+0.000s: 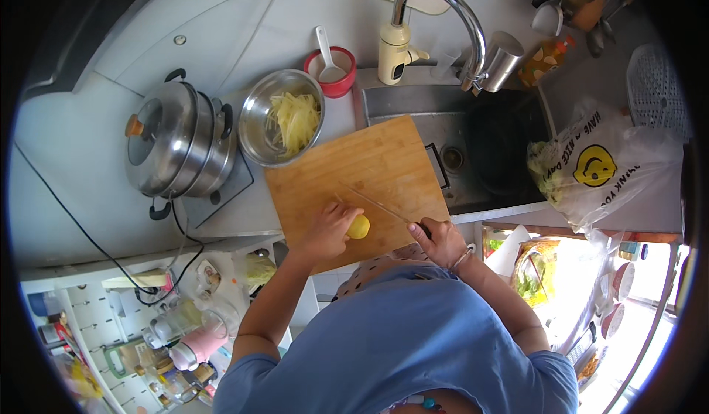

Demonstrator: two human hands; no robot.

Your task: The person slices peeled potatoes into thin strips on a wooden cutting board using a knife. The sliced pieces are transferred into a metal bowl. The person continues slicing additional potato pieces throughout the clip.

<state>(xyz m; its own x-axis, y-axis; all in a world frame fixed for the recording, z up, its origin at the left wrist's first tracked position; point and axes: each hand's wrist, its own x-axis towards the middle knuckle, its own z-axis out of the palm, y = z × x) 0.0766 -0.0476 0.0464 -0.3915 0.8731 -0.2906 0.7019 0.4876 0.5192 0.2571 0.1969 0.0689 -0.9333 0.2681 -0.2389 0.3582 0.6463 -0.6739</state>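
On the wooden cutting board (399,152), my left hand (325,231) curls its fingers over a rounded yellow piece of potato (359,226), holding it down near the board's front edge. My right hand (443,243) grips the dark handle of a kitchen knife (380,206). Its thin blade, seen almost edge-on, points up and left, apart from the potato. Pale yellow potato strips (294,122) lie in a steel bowl (246,126) touching the board's far left corner.
Behind the board's right half is a sink (384,100) with a curved faucet (476,26). A steamer pot (166,141) stands at left. Beside the bowl is a red bowl (340,87) with a white spoon (326,48). A plastic bag (613,159) of greens sits at right.
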